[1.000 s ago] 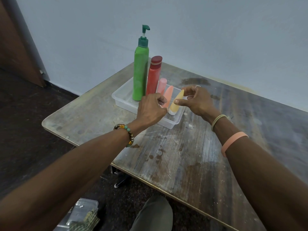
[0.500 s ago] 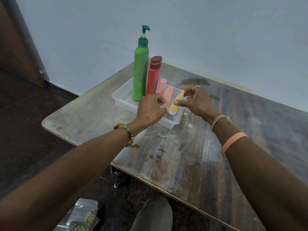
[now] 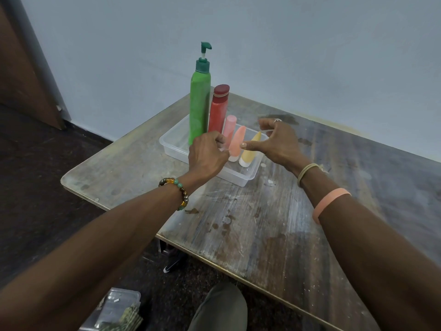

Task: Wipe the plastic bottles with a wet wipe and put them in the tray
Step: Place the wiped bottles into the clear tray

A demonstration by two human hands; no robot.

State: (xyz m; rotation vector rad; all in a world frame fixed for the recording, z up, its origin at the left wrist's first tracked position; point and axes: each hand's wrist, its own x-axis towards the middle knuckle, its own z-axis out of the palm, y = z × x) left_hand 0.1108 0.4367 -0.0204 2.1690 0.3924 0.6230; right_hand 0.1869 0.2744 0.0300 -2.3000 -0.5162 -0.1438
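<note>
The worn wooden table (image 3: 262, 223) is stretching out beneath both your forearms, and the clear plastic tray (image 3: 171, 145) is sitting directly under and just beyond your two hands. The green pump bottle (image 3: 200, 103) is standing upright in the tray beyond your left hand (image 3: 206, 156), with the red bottle (image 3: 218, 111) touching or nearly touching its side.

Your right hand (image 3: 279, 144) is opening. Half a second ago its thumb and fingers were pinching the tip of the yellow tube (image 3: 249, 157); now the fingers are spreading up and away, the thumb is pointing toward your left hand, and nothing is being held. The yellow tube is staying put, standing cap-down and leaning in the tray just under that thumb. Judging by this, you are letting the tube go, and it is counting as placed.

Your left hand is hovering over the tray's near side with fingers curled, much as it was a second ago. Whether it is pinching anything cannot be told. The orange tube (image 3: 238, 142) is leaning just beside its fingertips, between your two hands, and the pink tube (image 3: 231, 125) is standing just beyond those fingertips.

All five bottles are now sitting in the tray, so the task is looking close to finished.
</note>
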